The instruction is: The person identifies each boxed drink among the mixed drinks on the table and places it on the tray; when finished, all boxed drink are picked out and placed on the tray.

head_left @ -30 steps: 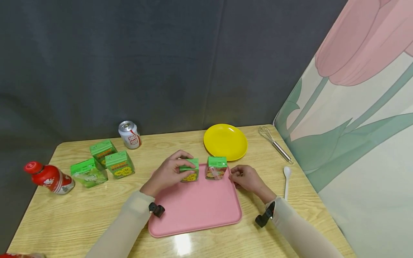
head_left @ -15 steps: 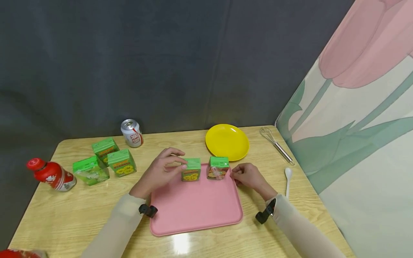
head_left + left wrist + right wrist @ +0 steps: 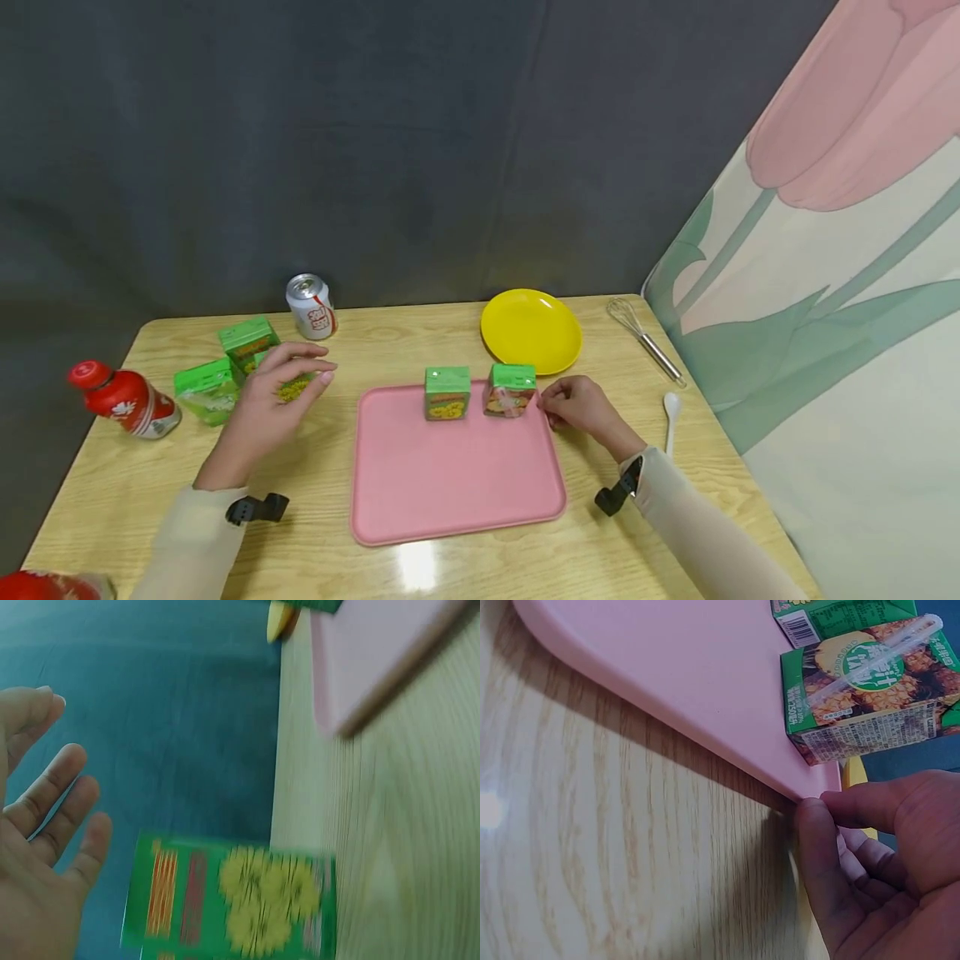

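Note:
My left hand [image 3: 264, 408] hovers by three green drink cartons on the left, holding nothing, its fingers apart. It partly covers a carton with yellow flowers [image 3: 295, 388]; the left wrist view shows that carton's flowered face [image 3: 255, 900] below the fingers. Another carton [image 3: 247, 342] stands behind and a lighter green carton [image 3: 206, 390] to the left. With thumb and forefinger, my right hand [image 3: 581, 410] pinches the pink tray [image 3: 457, 487] at its far right corner. On the tray's back edge stand a flowered carton [image 3: 447, 395] and a pineapple drink carton [image 3: 870, 682], slightly apart.
A silver can [image 3: 311, 308] stands at the back left, a red bottle [image 3: 127, 402] leans at far left. A second red item [image 3: 52, 585] shows at the lower left. Behind the tray lies a yellow plate [image 3: 531, 332]; a whisk [image 3: 645, 340] and white spoon [image 3: 671, 421] lie right.
My left hand has let go of the flowered carton on the tray and moved left to the cartons there. My right hand stays at the tray's corner.

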Available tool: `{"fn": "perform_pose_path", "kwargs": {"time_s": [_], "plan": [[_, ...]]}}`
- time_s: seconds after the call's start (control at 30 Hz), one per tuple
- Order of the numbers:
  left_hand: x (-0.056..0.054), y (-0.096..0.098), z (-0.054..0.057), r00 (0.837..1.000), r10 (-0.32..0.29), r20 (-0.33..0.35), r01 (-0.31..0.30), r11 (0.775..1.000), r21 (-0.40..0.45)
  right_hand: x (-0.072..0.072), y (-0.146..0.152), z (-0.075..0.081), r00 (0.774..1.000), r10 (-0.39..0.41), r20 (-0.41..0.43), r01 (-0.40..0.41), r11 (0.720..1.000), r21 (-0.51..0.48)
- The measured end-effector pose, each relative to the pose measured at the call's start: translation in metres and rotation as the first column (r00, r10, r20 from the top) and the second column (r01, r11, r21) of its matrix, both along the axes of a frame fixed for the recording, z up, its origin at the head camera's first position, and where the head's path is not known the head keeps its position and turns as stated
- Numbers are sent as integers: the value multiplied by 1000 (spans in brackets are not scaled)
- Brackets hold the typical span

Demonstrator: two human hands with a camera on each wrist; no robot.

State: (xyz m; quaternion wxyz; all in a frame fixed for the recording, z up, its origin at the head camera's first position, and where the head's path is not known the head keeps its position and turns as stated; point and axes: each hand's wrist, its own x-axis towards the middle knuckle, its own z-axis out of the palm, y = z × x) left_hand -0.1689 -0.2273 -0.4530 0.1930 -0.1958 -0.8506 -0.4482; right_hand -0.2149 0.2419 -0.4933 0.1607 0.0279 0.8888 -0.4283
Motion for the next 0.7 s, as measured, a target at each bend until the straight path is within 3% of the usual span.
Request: {"fn": "perform_pose_path", "kwargs": {"time_s": [0.1,0.23,0.43,0.6,0.7], "plan": [[3,-19,-1,997,68,-25,-69,997,-41,-1,0,0,1000,4,8,-4,1000,-6],[4,-40,-2,991,136,-6,-136,984,-114,-2,0,-1,1000,15,8,-15,1000,-6],[-6,-51,-5,994,110,-2,-108,966,-237,-2,0,-4,1000,10,6,-9,999,-33],[-16,-46,-6,994,75,-74,-98,922,-374,-2,-2,-3,1000,4,3,-4,999,-42],[-18,-42,-8,991,53,-122,-98,913,-395,-1,-2,-3,1000,3,2,-3,1000,-29]]}}
